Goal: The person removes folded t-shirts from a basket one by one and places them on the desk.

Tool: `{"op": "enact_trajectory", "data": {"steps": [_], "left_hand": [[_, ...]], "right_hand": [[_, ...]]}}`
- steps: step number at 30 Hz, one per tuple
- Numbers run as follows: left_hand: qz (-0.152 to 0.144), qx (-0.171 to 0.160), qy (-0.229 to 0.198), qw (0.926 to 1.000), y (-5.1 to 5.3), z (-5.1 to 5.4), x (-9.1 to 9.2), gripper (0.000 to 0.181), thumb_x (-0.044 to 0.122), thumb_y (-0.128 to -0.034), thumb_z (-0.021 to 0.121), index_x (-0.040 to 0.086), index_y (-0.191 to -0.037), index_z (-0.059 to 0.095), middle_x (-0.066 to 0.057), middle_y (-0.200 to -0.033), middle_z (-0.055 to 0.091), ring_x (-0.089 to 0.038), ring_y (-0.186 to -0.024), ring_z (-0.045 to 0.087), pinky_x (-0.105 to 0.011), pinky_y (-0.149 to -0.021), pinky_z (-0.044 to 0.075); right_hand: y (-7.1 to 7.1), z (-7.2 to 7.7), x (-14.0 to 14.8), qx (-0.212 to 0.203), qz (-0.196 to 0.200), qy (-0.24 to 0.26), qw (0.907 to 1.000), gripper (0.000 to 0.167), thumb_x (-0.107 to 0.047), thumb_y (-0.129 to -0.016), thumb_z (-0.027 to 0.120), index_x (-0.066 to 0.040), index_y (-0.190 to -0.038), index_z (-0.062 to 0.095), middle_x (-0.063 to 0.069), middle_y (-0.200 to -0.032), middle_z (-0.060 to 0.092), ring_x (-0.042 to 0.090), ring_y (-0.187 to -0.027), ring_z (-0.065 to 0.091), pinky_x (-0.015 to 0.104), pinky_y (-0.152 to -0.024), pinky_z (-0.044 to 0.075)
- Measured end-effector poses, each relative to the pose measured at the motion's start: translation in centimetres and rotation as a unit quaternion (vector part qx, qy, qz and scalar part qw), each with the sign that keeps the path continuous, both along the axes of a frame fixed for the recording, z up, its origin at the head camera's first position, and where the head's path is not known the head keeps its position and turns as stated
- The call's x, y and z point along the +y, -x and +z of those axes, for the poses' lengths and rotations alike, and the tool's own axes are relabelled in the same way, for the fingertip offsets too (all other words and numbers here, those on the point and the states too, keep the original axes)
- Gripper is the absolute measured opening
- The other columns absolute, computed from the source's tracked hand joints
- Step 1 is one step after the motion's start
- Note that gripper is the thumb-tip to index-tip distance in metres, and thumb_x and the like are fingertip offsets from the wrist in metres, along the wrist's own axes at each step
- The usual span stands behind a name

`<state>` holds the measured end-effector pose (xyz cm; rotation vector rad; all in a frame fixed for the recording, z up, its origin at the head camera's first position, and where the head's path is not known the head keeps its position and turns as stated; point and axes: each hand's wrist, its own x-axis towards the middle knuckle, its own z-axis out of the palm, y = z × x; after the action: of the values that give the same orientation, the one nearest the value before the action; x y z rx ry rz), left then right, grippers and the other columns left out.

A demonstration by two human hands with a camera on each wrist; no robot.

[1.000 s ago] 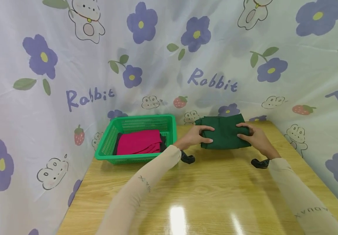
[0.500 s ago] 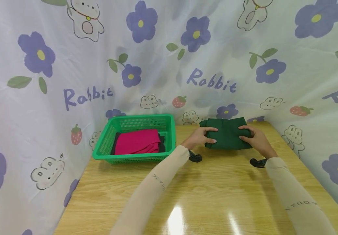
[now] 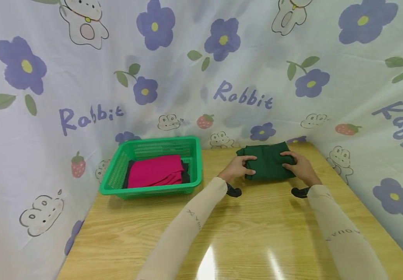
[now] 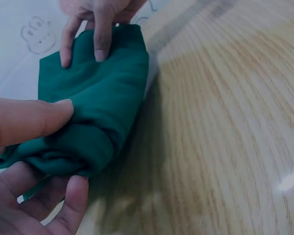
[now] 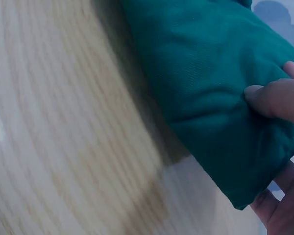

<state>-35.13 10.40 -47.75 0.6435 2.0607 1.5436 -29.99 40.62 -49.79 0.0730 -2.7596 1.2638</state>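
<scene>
A folded dark green cloth point(image 3: 269, 163), perhaps a garment, is at the back right of the table, between both hands. My left hand point(image 3: 235, 168) grips its left end; in the left wrist view the thumb presses the top while fingers curl beneath the rolled layers of the cloth point(image 4: 95, 112). At the other end my right hand point(image 3: 303, 168) pinches the cloth, its thumb on top and other fingers below, as the right wrist view shows with the cloth point(image 5: 210, 93). The underside of the cloth is hidden.
A green plastic basket point(image 3: 197, 167) stands at the back left of the wooden table point(image 3: 250, 233). Inside lies a folded magenta cloth point(image 3: 156, 171) over a dark one point(image 3: 185, 174). A printed curtain point(image 3: 187, 35) hangs behind and along both sides.
The head view has turned slightly right. The left hand has come closer to the right hand, and the green cloth between them looks narrower. Both hands keep their hold.
</scene>
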Motion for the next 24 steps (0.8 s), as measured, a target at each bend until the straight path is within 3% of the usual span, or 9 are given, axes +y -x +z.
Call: {"op": "enact_trajectory", "data": {"steps": [4, 6, 8, 19, 24], "left_hand": [[0.003, -0.008, 0.0, 1.0, 0.2, -0.5, 0.3, 0.06, 0.002, -0.0928, 0.076, 0.017, -0.148, 0.058, -0.014, -0.138, 0.063, -0.025, -0.124, 0.062, -0.036, -0.096, 0.055], [0.005, -0.015, -0.005, 0.9999, 0.3, -0.6, 0.4, 0.06, 0.001, -0.0933, 0.075, 0.017, -0.148, 0.058, -0.014, -0.139, 0.062, -0.026, -0.125, 0.061, -0.037, -0.097, 0.054], [0.007, -0.022, -0.01, 0.9997, 0.4, -0.7, 0.4, 0.06, -0.001, -0.0936, 0.074, 0.016, -0.149, 0.057, -0.016, -0.14, 0.062, -0.027, -0.127, 0.06, -0.037, -0.098, 0.054], [0.018, -0.013, 0.004, 0.9997, 0.4, -1.4, 0.8, 0.06, 0.001, -0.0953, 0.073, 0.013, -0.151, 0.054, -0.015, -0.143, 0.058, -0.029, -0.13, 0.057, -0.04, -0.102, 0.051], [0.022, 0.005, 0.031, 0.9993, 0.4, -1.6, 0.8, 0.058, 0.004, -0.0963, 0.073, 0.01, -0.151, 0.054, -0.015, -0.138, 0.059, -0.028, -0.124, 0.059, -0.035, -0.096, 0.053]], "right_hand": [[0.2, -0.3, 0.1, -0.012, -0.006, 0.004, 0.9999, 0.047, -0.013, -0.102, 0.068, -0.016, -0.146, 0.056, 0.026, -0.123, 0.056, 0.036, -0.102, 0.058, 0.046, -0.089, 0.049], [0.3, -0.3, 0.0, -0.014, -0.008, 0.008, 0.9998, 0.047, -0.013, -0.102, 0.068, -0.014, -0.147, 0.056, 0.027, -0.143, 0.049, 0.042, -0.12, 0.055, 0.053, -0.096, 0.048], [0.3, -0.3, -0.1, -0.018, -0.009, 0.014, 0.9997, 0.047, -0.012, -0.102, 0.068, -0.013, -0.147, 0.055, 0.029, -0.153, 0.041, 0.047, -0.131, 0.048, 0.059, -0.101, 0.046], [0.5, -0.6, 0.1, -0.045, -0.01, 0.001, 0.999, 0.049, -0.008, -0.101, 0.067, -0.009, -0.148, 0.052, 0.033, -0.162, 0.026, 0.057, -0.142, 0.03, 0.068, -0.106, 0.039], [0.5, -0.9, 0.2, -0.066, -0.007, -0.005, 0.9978, 0.05, -0.008, -0.103, 0.064, -0.006, -0.15, 0.048, 0.034, -0.162, 0.022, 0.058, -0.143, 0.027, 0.068, -0.107, 0.037]]}}
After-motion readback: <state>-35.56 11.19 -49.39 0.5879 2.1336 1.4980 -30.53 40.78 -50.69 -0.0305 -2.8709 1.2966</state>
